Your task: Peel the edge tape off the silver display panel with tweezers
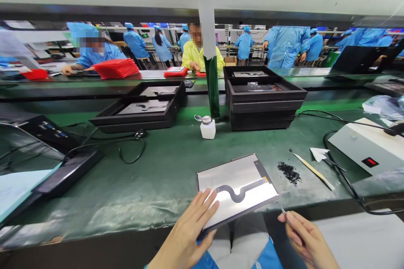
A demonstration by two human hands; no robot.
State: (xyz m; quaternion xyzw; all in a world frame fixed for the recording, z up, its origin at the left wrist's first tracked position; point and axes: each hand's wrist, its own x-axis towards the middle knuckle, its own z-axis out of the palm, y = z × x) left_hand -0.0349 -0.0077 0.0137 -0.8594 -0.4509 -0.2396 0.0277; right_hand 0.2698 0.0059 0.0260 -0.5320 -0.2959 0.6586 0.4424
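- From my end, the panel [232, 174] is right in front of me, between the two hands, lapping over the near edge of the bench [151, 180].
- Its long axis runs left to right, slanted so the right end points a bit away from me.
- Left hand [189, 225] has the left end: fingers spread on top, thumb looks tucked under the near edge, so I'd call that a grip.
- Right hand [304, 235] is pinching a thin metal tool [283, 209], aimed up and left at the panel's near right corner. That's the key bit for me, tbh. Touching or just beside? Can't tell.
- So right hand's nearest that corner, left's well apart from it.
- Black scraps [288, 173] sit beyond, off the panel's right end.
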